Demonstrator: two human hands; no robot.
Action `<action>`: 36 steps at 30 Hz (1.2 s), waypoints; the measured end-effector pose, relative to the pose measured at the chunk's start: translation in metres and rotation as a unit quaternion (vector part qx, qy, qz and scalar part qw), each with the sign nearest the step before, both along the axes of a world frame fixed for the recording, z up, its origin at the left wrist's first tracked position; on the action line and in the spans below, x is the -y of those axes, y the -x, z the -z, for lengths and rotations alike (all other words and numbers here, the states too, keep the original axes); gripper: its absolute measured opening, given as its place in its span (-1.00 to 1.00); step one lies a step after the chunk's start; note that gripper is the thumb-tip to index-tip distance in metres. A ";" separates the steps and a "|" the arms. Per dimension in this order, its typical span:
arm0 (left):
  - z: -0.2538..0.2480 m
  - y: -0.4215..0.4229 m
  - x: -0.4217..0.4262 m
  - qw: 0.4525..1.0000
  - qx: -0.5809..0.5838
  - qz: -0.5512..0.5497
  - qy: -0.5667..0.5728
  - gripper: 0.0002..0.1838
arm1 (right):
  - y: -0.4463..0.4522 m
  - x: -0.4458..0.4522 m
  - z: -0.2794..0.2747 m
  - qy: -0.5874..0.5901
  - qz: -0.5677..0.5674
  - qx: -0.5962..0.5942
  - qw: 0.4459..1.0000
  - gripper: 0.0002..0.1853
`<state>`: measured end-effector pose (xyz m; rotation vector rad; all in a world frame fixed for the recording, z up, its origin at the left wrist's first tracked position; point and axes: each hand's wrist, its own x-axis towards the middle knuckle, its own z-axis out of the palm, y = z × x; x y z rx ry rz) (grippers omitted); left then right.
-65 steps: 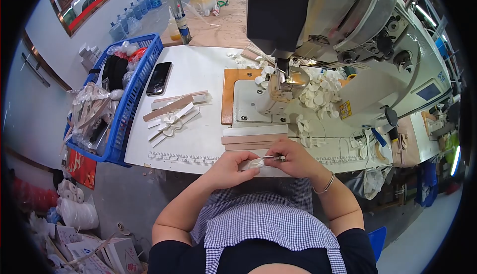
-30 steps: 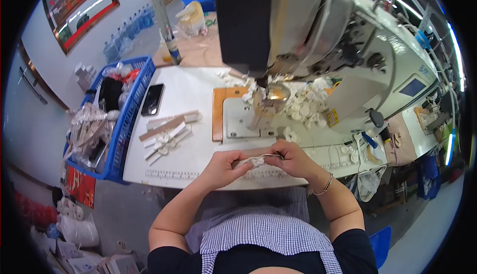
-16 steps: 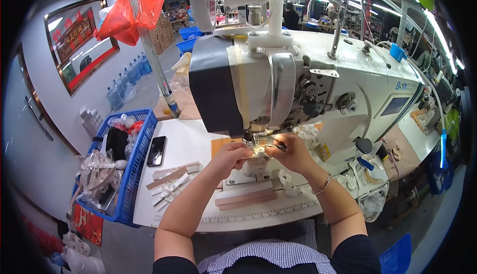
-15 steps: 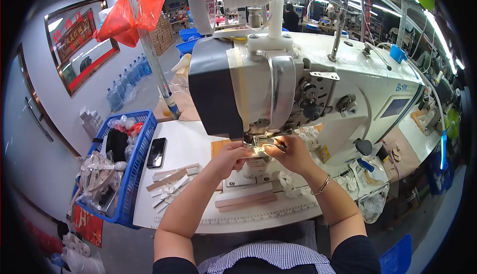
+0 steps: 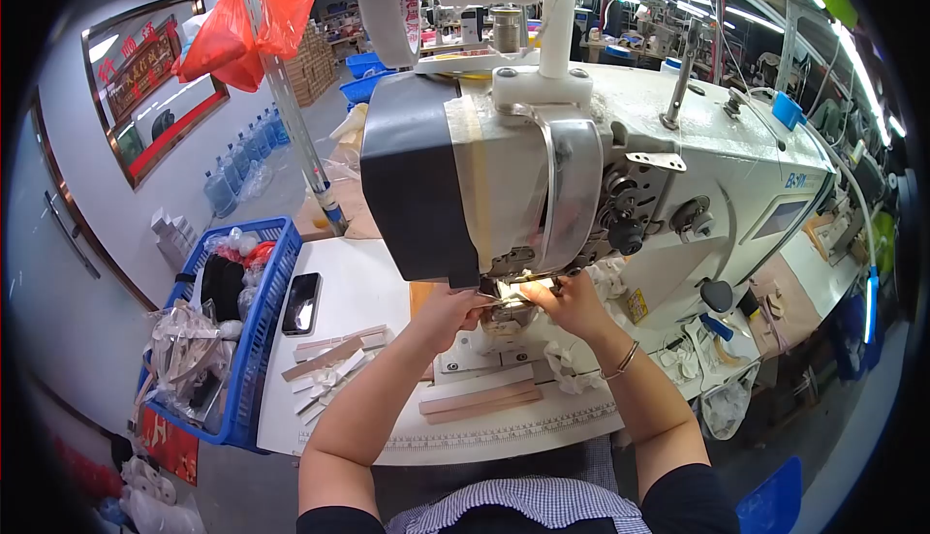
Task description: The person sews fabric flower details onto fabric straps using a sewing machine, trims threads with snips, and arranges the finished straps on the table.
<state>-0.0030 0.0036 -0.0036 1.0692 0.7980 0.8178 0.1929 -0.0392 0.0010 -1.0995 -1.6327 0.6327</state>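
Note:
Under the head of the white and black sewing machine (image 5: 601,175), a small white fabric piece (image 5: 513,290) lies in the lamp's light at the needle. My left hand (image 5: 450,313) pinches its left side. On its right side are the closed fingers of my right hand (image 5: 572,301), which also seem to hold a small dark tool, partly hidden. The needle itself cannot be made out. In front of the machine post, flat white and pinkish strips (image 5: 480,398) lie on the white table (image 5: 387,442). White fabric pieces (image 5: 572,367) are heaped right of the post.
A blue basket (image 5: 254,360) with bagged materials stands on the left, beside a black phone (image 5: 301,303). More strips (image 5: 334,364) lie near my left forearm. A metal pole (image 5: 295,127) carries red bags (image 5: 247,30). Scraps and a blue-handled tool (image 5: 715,328) lie at right.
Both hands have carried the white fabric piece forward from the table's front edge to the needle area. The view has tilted up, showing more of the machine and the room.

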 end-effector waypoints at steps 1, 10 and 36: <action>0.000 0.001 0.001 1.000 0.005 0.003 0.010 -0.89 | 0.000 -0.003 0.005 -0.042 -0.003 -0.014 0.999 -0.80; -0.005 0.001 0.003 1.000 0.008 0.008 0.006 -0.88 | 0.001 0.003 0.004 0.046 -0.012 -0.048 0.998 -0.84; 0.092 -0.056 0.112 0.992 0.067 0.022 -0.104 -0.72 | 0.014 0.134 0.101 -0.079 0.157 -0.011 0.984 -0.80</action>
